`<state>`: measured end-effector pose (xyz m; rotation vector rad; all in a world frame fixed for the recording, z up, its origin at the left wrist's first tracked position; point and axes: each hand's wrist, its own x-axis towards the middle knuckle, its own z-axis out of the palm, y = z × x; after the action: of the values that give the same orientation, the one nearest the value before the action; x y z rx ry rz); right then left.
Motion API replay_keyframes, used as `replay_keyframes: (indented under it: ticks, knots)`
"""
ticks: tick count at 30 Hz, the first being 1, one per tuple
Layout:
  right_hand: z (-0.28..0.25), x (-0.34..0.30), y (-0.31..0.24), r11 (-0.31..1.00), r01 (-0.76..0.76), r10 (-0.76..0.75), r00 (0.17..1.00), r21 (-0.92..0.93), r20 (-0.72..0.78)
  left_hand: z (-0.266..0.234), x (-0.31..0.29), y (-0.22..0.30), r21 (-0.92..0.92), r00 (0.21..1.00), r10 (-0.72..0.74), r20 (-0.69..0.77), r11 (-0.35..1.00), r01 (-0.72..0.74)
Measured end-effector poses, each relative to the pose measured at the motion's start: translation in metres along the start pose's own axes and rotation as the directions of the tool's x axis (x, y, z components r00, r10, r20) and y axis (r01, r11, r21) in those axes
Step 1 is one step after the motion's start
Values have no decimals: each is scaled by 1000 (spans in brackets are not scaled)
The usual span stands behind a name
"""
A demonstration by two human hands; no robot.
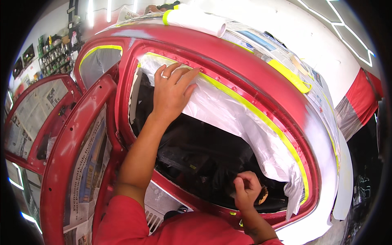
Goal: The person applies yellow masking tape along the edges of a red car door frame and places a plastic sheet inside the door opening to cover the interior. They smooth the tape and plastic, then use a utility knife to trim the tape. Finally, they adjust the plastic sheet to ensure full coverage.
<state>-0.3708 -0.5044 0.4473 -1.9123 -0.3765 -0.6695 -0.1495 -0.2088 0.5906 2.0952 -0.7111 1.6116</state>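
Note:
My left hand [171, 90] is raised to the upper edge of a red car body's side opening. Its fingers are spread and bent against white masking sheet [220, 104], near the yellow masking tape [245, 100] along the frame. The sheet hangs into the opening, creased toward the lower right. My right hand [247, 190] is lower down over the dark interior, fingers curled closed. What they hold, if anything, is hidden. A tan curved object [263, 195] shows just beside that hand, partly covered by it.
An open red door [77, 134] lined with newspaper stands at the left. On the newspaper-covered roof lie a white roll [196, 22] with a yellow end and a yellow flat tool [288, 75]. Shelves of cans [55, 57] stand behind.

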Motion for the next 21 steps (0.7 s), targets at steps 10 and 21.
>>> replay_keyframes:
  ticks: [10,21]
  knots:
    - [-48,33,40,528,-362,684,717,769,-132,-17,-58,9,-17,977,113,183,994,-111]
    - [-25,-35,78,410,-442,672,738,798,64,-59,-182,24,262,704,-316,635,946,188]
